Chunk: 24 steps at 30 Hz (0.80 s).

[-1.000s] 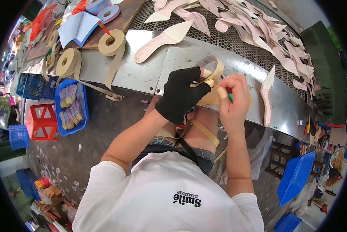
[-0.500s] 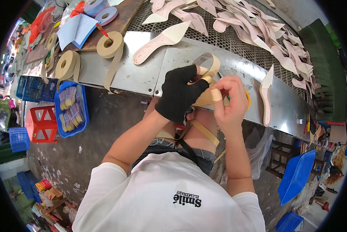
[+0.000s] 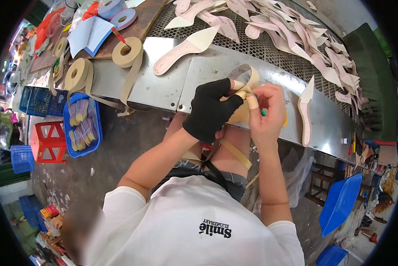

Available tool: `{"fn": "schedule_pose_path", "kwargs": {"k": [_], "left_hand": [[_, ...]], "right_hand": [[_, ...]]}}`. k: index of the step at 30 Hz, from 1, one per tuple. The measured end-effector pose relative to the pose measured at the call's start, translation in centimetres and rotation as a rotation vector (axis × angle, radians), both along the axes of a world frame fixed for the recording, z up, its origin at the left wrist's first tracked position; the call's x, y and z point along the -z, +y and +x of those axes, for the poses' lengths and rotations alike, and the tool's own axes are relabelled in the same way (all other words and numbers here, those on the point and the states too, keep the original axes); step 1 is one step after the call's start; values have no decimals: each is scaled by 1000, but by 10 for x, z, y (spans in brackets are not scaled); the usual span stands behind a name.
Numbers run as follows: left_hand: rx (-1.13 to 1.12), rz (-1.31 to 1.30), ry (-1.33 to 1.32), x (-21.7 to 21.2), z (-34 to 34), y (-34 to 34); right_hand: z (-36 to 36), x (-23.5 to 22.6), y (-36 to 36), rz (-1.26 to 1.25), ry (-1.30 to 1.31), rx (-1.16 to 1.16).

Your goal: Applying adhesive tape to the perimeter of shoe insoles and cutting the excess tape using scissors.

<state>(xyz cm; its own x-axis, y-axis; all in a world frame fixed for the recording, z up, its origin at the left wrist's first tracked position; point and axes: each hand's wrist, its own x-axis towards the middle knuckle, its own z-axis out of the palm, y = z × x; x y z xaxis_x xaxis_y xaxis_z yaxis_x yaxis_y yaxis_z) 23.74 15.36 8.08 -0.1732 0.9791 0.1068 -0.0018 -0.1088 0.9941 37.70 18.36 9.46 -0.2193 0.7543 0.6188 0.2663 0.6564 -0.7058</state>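
Note:
My left hand [image 3: 214, 108], in a black fingerless glove, is closed on a beige strip [image 3: 252, 77] that curls up in a loop above the fingertips. My right hand [image 3: 268, 113] has wrapped fingertips and pinches the same strip close to the left thumb. A green and yellow item [image 3: 264, 112] shows partly at the right palm; its kind is hidden. Below the hands hangs a flat beige piece [image 3: 239, 115], mostly covered. More beige tape [image 3: 235, 154] lies across my thighs. One pale shoe insole [image 3: 306, 111] rests on the metal table to the right, another [image 3: 185, 51] to the left.
A heap of insoles [image 3: 292, 31] covers the mesh surface [image 3: 163, 30] at the back. Beige tape rolls [image 3: 78, 74] stand on the left of the metal table [image 3: 159, 91]. A blue basket [image 3: 98, 128] of bundles and a red stool [image 3: 48, 141] are at left, a blue tub [image 3: 339, 204] at right.
Both hands have shifted slightly right and drawn closer together, the right fingers now against the left thumb. The strip's loop moved with them. A blurred shape has come in at lower left.

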Motion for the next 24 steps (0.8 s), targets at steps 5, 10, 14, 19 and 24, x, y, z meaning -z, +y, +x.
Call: {"fn": "schedule_pose_path", "kwargs": {"k": [5,10,14,19,24], "left_hand": [[8,133,2,5,2,-1],[239,-137,-153,4,-30,14],[235,-304,-115,-2,-36,41],[189,-521,-334,29,-45,54],[222,-585,-398,25,-43,49]], "right_hand": [[2,-10,-1,-7,-75,86],[3,0,7,7,-127,34],[-1,5,7,145,-230,-69],[-3,-13,-13,264,-271,-102],[5,-30,-18,377,-222,-121]]}}
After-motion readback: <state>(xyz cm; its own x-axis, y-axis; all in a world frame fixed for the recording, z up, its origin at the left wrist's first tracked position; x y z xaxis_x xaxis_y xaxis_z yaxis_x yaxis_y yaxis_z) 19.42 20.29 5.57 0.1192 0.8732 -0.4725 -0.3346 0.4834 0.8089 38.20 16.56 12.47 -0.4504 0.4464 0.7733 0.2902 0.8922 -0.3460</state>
